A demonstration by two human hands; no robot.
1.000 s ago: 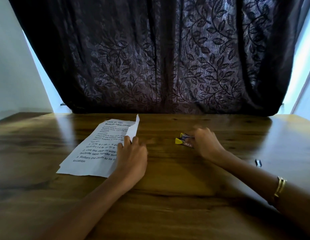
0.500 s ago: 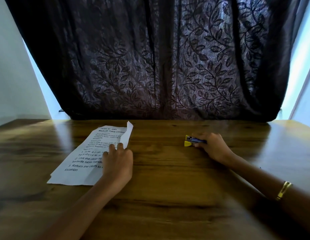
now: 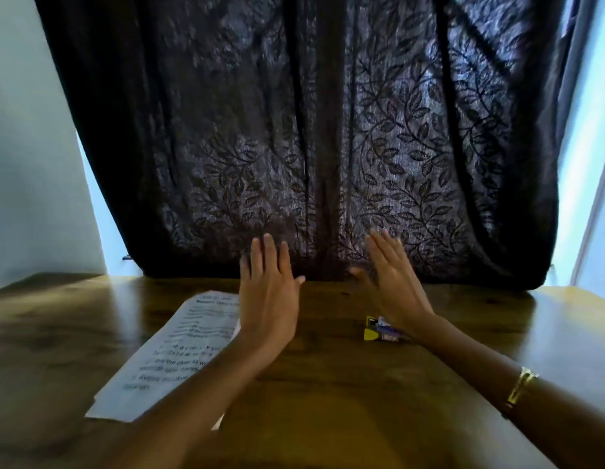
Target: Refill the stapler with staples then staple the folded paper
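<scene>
White printed paper [image 3: 179, 353] lies on our wooden desk [image 3: 328, 418], part hidden under our raised left hand [image 3: 268, 299], fingers straight and empty; right of it our blurred right hand [image 3: 394, 282], also flat and empty, covers the yellow-and-blue stapler [image 3: 379, 330].

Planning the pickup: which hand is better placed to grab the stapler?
Right. The right hand hovers open just above the stapler; the left hand is raised over the paper, farther away.
</scene>
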